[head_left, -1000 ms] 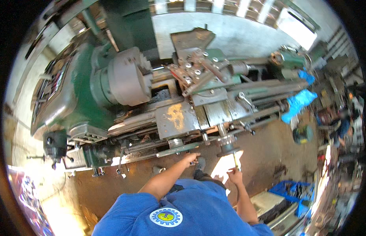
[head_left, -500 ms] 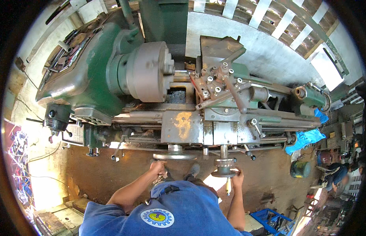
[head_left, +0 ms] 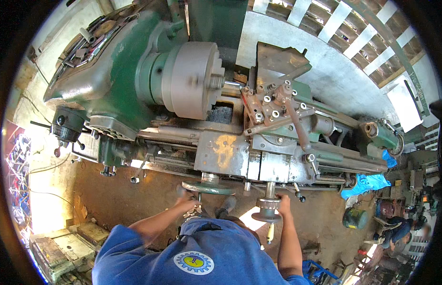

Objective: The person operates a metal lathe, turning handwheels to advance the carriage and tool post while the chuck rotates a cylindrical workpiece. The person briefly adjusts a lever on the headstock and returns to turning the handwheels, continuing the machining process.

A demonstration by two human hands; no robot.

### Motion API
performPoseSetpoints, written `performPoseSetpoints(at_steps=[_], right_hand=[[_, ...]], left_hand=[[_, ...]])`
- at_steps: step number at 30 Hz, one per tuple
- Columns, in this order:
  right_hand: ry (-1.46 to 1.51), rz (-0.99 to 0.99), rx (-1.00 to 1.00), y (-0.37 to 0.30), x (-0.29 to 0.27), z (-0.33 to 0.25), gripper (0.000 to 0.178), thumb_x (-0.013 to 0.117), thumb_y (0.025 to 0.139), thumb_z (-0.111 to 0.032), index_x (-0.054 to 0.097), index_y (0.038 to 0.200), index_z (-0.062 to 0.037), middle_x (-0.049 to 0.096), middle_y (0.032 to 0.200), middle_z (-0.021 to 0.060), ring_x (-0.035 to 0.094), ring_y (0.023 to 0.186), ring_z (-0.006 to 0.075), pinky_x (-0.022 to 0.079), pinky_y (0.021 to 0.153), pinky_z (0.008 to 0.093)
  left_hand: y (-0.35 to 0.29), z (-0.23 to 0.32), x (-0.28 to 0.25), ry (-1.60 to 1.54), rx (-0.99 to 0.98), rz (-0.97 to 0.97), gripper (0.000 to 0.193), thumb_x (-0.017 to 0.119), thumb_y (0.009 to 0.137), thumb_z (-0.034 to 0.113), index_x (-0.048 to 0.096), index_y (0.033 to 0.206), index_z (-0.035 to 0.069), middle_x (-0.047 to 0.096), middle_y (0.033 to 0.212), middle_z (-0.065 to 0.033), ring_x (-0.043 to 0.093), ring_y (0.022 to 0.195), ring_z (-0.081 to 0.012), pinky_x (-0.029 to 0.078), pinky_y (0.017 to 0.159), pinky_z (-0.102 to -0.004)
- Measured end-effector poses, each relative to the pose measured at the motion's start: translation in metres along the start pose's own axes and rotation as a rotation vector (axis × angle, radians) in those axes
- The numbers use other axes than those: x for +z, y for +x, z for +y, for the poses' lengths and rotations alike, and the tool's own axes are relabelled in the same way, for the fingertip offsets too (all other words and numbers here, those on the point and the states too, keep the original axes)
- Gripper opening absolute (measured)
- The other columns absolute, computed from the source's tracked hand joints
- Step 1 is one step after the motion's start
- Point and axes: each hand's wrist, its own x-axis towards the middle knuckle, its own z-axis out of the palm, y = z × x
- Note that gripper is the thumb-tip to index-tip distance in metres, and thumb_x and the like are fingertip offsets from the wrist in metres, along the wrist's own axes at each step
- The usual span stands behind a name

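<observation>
A green metal lathe fills the view. Its large grey chuck faces the tool post, with a thin shiny bar between them. My left hand is closed at the left rim of the big carriage handwheel, its fingers partly hidden and slightly blurred. On the right, my right hand curls against the smaller cross-slide handwheel, whose pale handle points down toward me. Its fingertips lie at the collar and are partly hidden.
Several tools lie on the headstock at far left. A tailstock stands at the right end of the bed. Beyond it are a blue sheet, a green bucket and a person. Dark metal chips lie below the chuck.
The view has turned, so the lathe sits tilted and farther right. My left hand has shifted along the big wheel's rim. My right hand has moved up beside the cross-slide handwheel's collar.
</observation>
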Motion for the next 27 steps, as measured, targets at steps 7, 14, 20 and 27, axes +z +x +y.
performPoseSetpoints(at_steps=[7,14,20,27], right_hand=[[0.009,0.120,-0.010,-0.001,0.008,-0.002,0.031,0.071,0.077,-0.026,0.070,0.086,0.0032,0.067,0.070,0.0185,0.067,0.064,0.0236,0.049,0.061,0.0378],[-0.136,-0.114,0.124,0.008,0.003,0.025,0.030,0.072,0.079,-0.029,0.072,0.100,-0.0078,0.068,0.098,0.0186,0.064,0.091,0.0343,0.051,0.079,0.0445],[-0.145,-0.317,0.173,0.014,-0.001,0.021,0.032,0.075,0.072,-0.016,0.070,0.100,-0.0018,0.069,0.080,0.0176,0.066,0.068,0.0341,0.050,0.064,0.0397],[-0.249,-0.215,0.154,0.007,0.000,0.001,0.032,0.072,0.071,-0.015,0.067,0.101,-0.0022,0.068,0.091,0.0178,0.064,0.085,0.0390,0.051,0.076,0.0422]], left_hand=[[-0.071,0.056,-0.098,-0.126,0.521,0.651,0.022,0.066,0.080,0.018,0.059,0.095,0.002,0.060,0.088,-0.0174,0.060,0.085,-0.0340,0.048,0.076,-0.0426],[-0.047,0.128,-0.068,0.109,0.649,0.498,0.027,0.067,0.079,0.031,0.065,0.080,0.004,0.062,0.084,-0.0133,0.061,0.082,-0.0333,0.051,0.073,-0.0435],[-0.041,0.134,-0.075,0.155,0.540,0.466,0.036,0.068,0.074,0.038,0.067,0.078,0.003,0.062,0.081,-0.0129,0.064,0.072,-0.0312,0.052,0.065,-0.0415],[-0.036,0.137,-0.080,0.209,0.539,0.400,0.042,0.068,0.074,0.040,0.069,0.086,0.001,0.063,0.080,-0.0137,0.065,0.069,-0.0298,0.052,0.063,-0.0417]])
